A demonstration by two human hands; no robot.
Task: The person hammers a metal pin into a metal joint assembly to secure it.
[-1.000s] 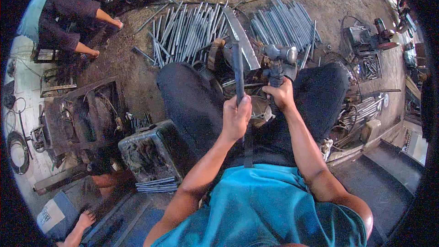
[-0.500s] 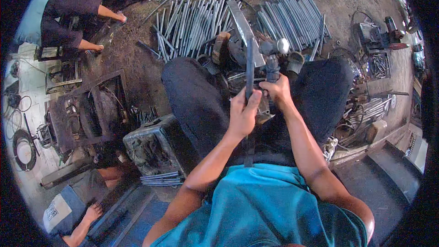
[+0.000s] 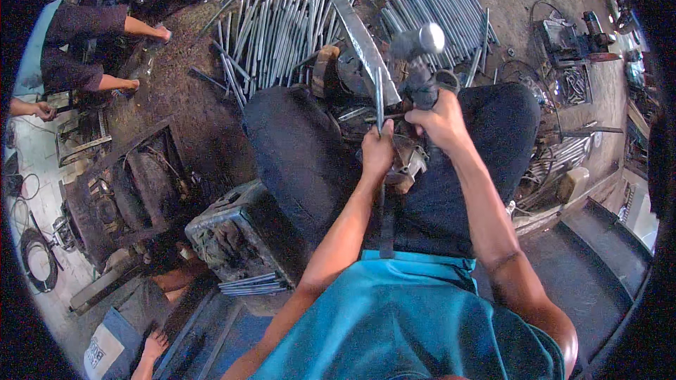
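Steel rods (image 3: pixel 282 28) beyond raised hammer (image 3: pixel 419 46)

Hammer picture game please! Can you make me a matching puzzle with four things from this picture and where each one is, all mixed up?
Things:
1. hammer
2. thin metal rod
3. pile of metal rods
4. dark metal box

Places:
a. spread on the ground ahead of the knees
b. gripped in the left hand
c. on the floor beside the left leg
d. raised in the right hand

Pairs: 1-d, 2-b, 3-a, 4-c
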